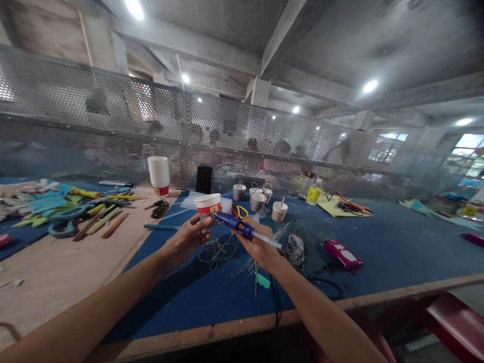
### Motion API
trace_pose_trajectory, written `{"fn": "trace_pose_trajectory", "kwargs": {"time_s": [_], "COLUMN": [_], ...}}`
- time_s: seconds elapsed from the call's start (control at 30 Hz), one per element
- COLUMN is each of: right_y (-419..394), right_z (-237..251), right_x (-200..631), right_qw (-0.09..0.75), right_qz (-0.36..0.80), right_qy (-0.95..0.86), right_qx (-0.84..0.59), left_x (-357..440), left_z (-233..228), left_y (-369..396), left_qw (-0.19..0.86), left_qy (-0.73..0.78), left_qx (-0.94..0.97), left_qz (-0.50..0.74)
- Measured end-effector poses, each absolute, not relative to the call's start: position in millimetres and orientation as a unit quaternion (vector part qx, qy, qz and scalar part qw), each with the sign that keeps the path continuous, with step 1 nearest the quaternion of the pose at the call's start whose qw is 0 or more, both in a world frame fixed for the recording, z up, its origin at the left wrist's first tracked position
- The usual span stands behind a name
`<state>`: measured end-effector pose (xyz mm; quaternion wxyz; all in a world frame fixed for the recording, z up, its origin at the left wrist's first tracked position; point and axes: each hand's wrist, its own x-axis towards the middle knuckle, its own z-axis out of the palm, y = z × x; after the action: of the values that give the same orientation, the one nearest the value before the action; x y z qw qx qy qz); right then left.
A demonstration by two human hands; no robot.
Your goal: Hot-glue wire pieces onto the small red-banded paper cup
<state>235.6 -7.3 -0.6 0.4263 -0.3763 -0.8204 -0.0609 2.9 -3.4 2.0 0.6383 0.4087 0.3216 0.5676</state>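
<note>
My left hand point(191, 236) holds a white paper cup point(207, 203) with a red band, upright above the blue table point(397, 252). My right hand point(259, 244) grips a blue glue gun point(236, 225), a clear glue stick point(266, 239) poking out of its back. The gun's nozzle touches the cup's side near its base. Thin wire pieces point(219, 249) lie on the table right under both hands.
A stack of paper cups point(159, 174) and a black phone point(203, 179) stand at the back. Small cups with wire handles point(258, 197), a yellow-labelled bottle point(313, 191), a pink box point(343, 253), and scissors and sticks point(91, 217) on the left. Perforated metal screen point(113, 131) behind.
</note>
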Motion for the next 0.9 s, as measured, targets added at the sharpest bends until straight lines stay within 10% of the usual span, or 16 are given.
{"fn": "trace_pose_trajectory", "kwargs": {"time_s": [0.9], "right_y": [-9.2], "right_z": [0.5], "right_x": [237.7], "right_qw": [0.412], "right_qz": [-0.055], "right_qy": [-0.824], "right_qx": [-0.384], "left_x": [2.4], "left_z": [2.8], "left_y": [-2.8], "left_qw": [0.639], "left_qy": [0.317], "left_qx": [0.407], "left_qz": [0.571]}}
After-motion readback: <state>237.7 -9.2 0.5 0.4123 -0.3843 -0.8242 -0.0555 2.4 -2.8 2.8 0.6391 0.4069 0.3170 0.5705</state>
